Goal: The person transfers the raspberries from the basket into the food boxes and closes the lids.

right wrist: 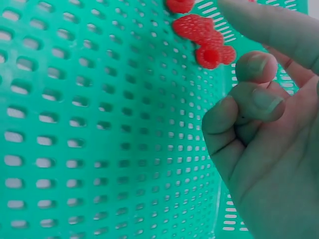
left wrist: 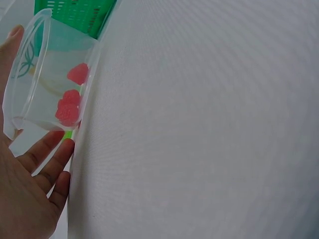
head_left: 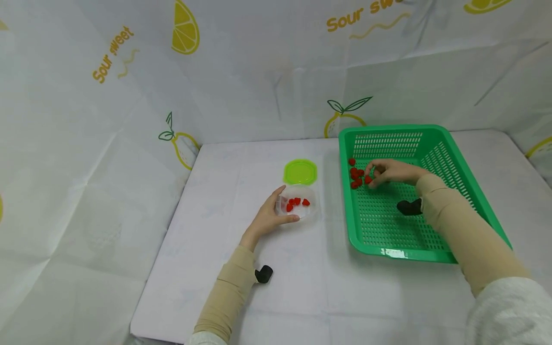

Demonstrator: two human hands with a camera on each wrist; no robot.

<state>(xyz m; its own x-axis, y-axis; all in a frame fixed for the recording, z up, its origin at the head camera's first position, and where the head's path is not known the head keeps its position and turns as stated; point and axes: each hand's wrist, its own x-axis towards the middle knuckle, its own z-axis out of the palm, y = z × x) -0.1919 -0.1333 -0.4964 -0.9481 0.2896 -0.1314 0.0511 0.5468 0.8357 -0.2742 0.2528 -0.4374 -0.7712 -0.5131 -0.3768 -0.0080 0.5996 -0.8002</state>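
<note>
My left hand [head_left: 269,215] holds a small clear plastic container [head_left: 311,210], its thumb and fingers spread round the sides. Several red raspberries [left wrist: 68,110] lie in the bottom of that container. Inside a green basket [head_left: 375,235], my right hand [head_left: 392,171] reaches down with thumb and forefinger apart beside a single raspberry [head_left: 368,179]. Its other fingers are bent inward, as the right wrist view shows. A cluster of raspberries [right wrist: 209,42] lies on the basket floor just past the fingertips. The forefinger's tip is hidden in the right wrist view.
A bright green lid [head_left: 300,172] lies flat behind the container. The slotted basket has raised walls and stands on the right of the white-covered table [head_left: 207,201]. A white sheet printed with lemons [head_left: 258,72] hangs behind the table.
</note>
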